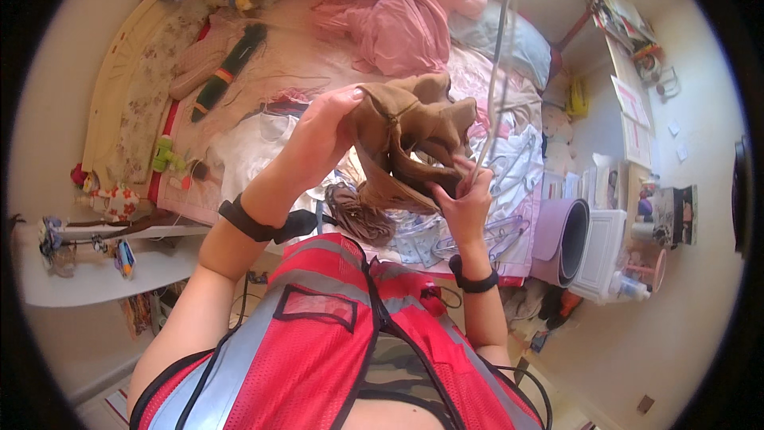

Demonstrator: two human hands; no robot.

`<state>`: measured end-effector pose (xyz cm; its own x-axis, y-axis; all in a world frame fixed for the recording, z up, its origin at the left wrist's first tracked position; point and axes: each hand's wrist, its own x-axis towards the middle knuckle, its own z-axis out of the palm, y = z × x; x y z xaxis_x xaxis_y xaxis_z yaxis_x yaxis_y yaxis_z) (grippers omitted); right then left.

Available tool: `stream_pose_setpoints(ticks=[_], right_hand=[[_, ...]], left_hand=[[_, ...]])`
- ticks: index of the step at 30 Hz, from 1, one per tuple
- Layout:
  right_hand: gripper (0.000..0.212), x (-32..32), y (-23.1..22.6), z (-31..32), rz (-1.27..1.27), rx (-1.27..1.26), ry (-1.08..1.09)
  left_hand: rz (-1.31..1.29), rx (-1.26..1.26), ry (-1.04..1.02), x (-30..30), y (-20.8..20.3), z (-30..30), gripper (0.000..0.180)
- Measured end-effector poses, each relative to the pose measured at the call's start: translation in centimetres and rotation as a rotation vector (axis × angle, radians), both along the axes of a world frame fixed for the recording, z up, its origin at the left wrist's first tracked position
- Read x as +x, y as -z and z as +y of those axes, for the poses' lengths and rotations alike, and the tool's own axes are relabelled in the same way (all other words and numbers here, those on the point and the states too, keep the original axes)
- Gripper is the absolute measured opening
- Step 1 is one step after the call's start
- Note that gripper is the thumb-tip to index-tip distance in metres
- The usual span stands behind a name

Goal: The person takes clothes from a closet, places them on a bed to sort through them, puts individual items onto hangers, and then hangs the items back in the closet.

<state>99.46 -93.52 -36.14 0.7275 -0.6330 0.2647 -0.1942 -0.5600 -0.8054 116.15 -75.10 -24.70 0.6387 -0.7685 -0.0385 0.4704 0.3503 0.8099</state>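
A brown cloth garment (414,123) is held up in front of me over the bed, its folds bunched and an opening along its lower right side. My left hand (330,123) grips its upper left edge, with some fingers hidden behind the cloth. At the lower right edge, my right hand (465,199) is closed on the same garment. A thin pale hanger (496,72), blurred, rises from beside the right hand, which seems to hold it too. Below the garment lies a crumpled dark brown cloth (360,219) on the bed.
Light clothes and several hangers (497,239) lie on the bed (294,32). Pink bedding (390,20) is heaped at the far side. To the right stand a rolled mat (561,239) and a white bin (598,255). A white shelf (119,271) is at left.
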Motion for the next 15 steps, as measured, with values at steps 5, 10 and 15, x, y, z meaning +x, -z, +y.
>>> stream_pose_setpoints(ticks=[5,10,15], right_hand=[[0.021,-0.3,-2.0,-1.9,-0.052,0.266,-0.154],[0.023,-1.1,-7.7,-2.5,-0.163,0.427,-0.397],[0.025,-0.8,-11.8,0.1,-0.177,0.434,-0.391]], left_hand=[[-0.494,0.198,-0.160,-0.2,-0.4,4.1,0.026],[-0.819,0.577,0.025,1.4,-0.3,7.8,0.034],[-1.490,0.685,0.206,1.5,1.8,10.1,0.036]])
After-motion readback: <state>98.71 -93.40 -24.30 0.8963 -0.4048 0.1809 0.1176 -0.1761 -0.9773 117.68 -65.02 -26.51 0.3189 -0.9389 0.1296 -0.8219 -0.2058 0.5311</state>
